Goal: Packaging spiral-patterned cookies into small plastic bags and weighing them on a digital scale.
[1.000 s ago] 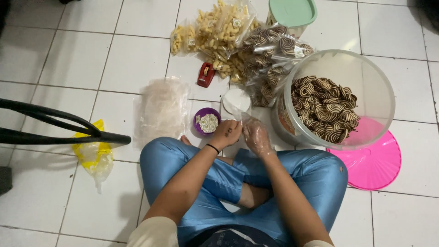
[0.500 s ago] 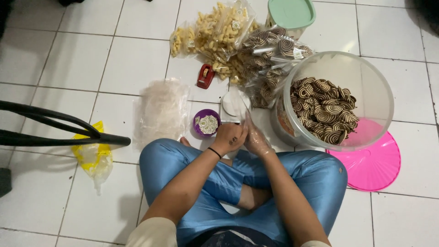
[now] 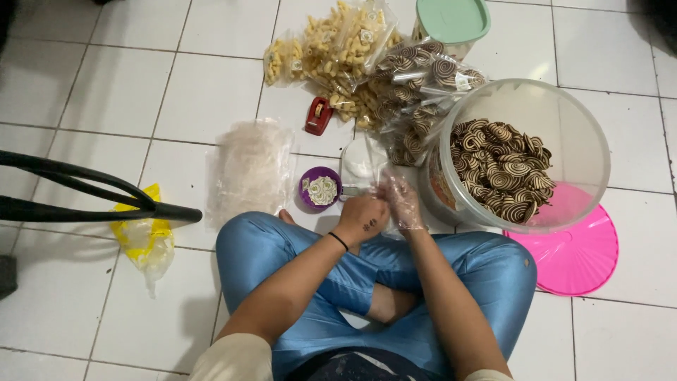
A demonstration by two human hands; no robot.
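Setting: a home floor used as a snack-packing spot. White floor tiles (image 3: pixel 106 92) surround a large clear tub of spiral cookies (image 3: pixel 518 159); bagged snacks (image 3: pixel 352 56) lie just behind it, a pink lid (image 3: pixel 582 254) beside it.

I count one clear tub of swirl cookies (image 3: pixel 523 152), one pink lid (image 3: pixel 582 254), one purple cup (image 3: pixel 321 189), one red tape dispenser (image 3: pixel 318 116).

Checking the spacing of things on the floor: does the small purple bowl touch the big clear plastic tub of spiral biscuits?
Apart. The head view shows white floor tiles and the hands between the small purple bowl and the big clear plastic tub.
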